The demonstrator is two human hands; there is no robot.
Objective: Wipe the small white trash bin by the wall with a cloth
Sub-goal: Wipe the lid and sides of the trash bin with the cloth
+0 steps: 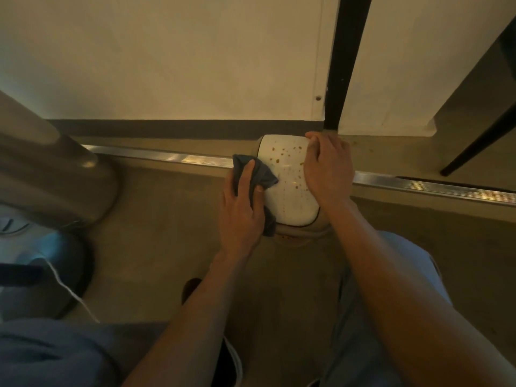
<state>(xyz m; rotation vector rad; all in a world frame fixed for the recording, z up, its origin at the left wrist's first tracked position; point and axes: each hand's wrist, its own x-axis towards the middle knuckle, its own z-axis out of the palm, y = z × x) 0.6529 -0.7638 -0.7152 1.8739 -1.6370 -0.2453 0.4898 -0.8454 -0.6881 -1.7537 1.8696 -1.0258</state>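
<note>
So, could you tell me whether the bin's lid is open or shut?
Shut: the white lid lies flat over the bin, spotted brown, with the right hand resting on it.

A home or small office corner is showing: a plain wall (pixel 167 57), a dark baseboard (pixel 181 129), a metal floor track (pixel 173 157), and a chair leg (pixel 480 141).

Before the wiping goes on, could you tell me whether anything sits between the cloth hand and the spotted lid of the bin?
Nothing visible does. The left hand presses the dark cloth against the white bin lid's left edge; the right hand covers only its right side.
</note>
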